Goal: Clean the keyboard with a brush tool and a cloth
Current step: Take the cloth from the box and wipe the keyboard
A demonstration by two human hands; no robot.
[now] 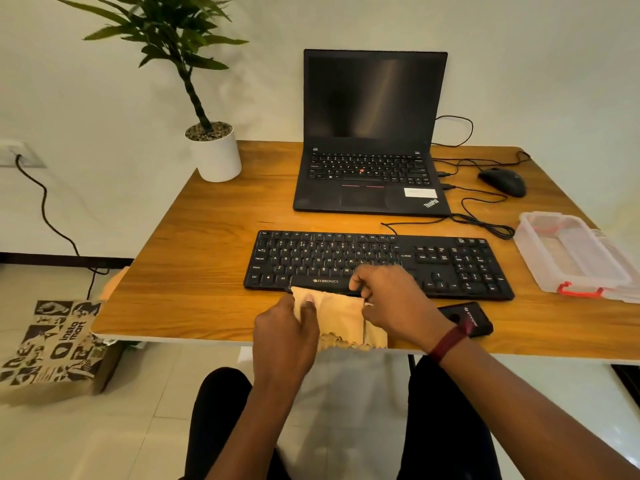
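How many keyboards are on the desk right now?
2. The standalone keyboard lies in front; the laptop keyboard sits behind it, farther back. None appears hidden.

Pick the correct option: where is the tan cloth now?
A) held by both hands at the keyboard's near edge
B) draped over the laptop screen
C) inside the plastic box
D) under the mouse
A: the left hand and right hand both pinch the cloth at the near edge of the keyboard.

Wooden tabletop [207, 237] | far-left corner: potted plant [218, 154] | far edge: laptop [370, 181], mouse [502, 181] | centre: keyboard [450, 265] | right edge: plastic box [571, 251] | near edge: cloth [341, 317] draped, black device [467, 318] laid
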